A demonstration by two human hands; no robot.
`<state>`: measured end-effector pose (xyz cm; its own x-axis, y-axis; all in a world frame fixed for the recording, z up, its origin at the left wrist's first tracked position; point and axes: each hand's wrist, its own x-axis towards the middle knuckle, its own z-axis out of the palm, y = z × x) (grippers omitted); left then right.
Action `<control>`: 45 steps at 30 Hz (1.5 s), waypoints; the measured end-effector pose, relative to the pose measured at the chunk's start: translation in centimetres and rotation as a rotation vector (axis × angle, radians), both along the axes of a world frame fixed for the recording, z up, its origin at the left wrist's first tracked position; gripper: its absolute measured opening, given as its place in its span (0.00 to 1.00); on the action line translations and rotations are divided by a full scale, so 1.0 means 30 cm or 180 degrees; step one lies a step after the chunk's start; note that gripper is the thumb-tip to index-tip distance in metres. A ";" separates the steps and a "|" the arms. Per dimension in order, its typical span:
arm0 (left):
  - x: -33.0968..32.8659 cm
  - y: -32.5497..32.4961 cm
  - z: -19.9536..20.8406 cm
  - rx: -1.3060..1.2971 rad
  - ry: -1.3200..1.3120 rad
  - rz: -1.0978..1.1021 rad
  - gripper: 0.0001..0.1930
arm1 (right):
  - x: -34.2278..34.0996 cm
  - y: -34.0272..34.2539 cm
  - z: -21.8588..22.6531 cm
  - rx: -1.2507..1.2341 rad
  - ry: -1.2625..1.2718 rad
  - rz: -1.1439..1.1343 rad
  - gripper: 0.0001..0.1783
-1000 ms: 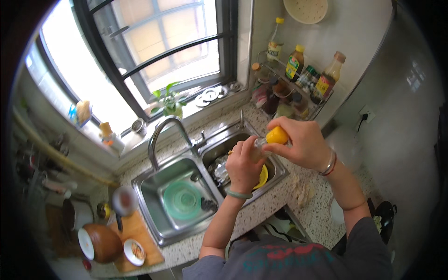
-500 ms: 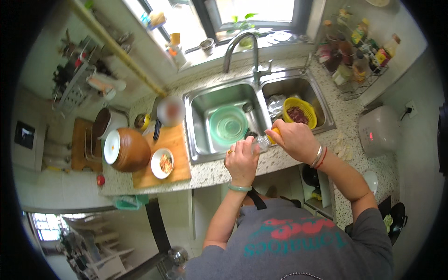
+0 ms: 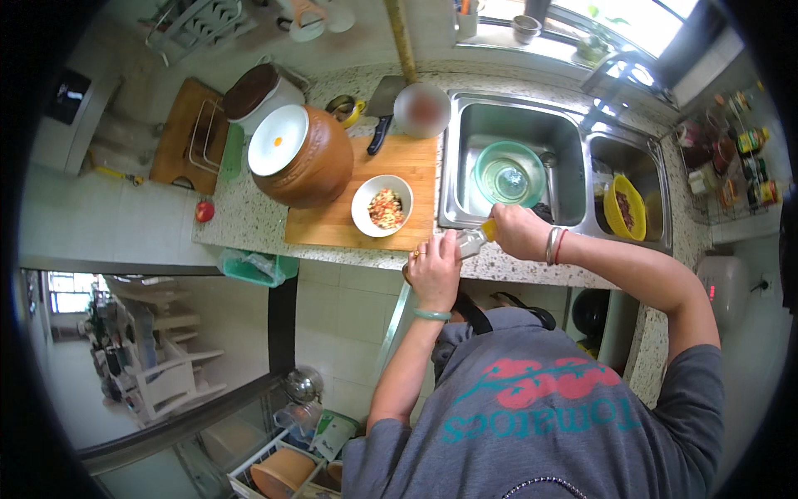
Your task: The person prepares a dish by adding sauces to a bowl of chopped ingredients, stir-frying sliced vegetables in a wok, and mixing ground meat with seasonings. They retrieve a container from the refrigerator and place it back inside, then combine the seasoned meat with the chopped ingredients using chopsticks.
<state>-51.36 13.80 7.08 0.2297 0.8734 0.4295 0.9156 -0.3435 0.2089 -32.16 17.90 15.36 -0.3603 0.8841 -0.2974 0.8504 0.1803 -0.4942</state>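
Observation:
In front of the sink, just past the counter's front edge, I hold a clear bottle (image 3: 470, 243) tilted between both hands. My left hand (image 3: 434, 268) is closed around its body. My right hand (image 3: 519, 234) grips the yellow cap (image 3: 489, 230) at its other end. To the left, a white bowl (image 3: 361, 198) of chopped red and pale bits sits on a wooden cutting board (image 3: 422, 170). A brown earthen jar (image 3: 324, 166) with a white lid stands on the board's left side. Behind the bowl lies a knife with a dark handle (image 3: 380, 135).
The double steel sink (image 3: 569, 158) holds a green basin (image 3: 482, 176) on the left and a yellow colander (image 3: 613, 218) with dark red pieces on the right. A bowl (image 3: 445, 108) with blurred reddish contents stands behind the board. A green bin (image 3: 283, 273) hangs at the counter's front.
My view has swung left, so the cutting board and jar appear nearer the middle. Both hands still hold the bottle and cap, now closer to the board.

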 end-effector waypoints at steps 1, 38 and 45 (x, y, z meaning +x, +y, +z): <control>-0.028 0.010 -0.015 -0.0159 -0.0116 0.0096 0.12 | -0.027 0.030 -0.050 0.0358 0.0245 0.0106 0.10; 0.058 0.217 -0.066 -0.2605 -0.8911 0.0260 0.14 | -0.572 0.568 -0.159 -0.1944 0.0182 -0.0128 0.28; 0.058 0.188 -0.063 -0.2666 -0.8976 0.0331 0.14 | -0.584 0.539 -0.146 -0.2010 0.0036 -0.0201 0.23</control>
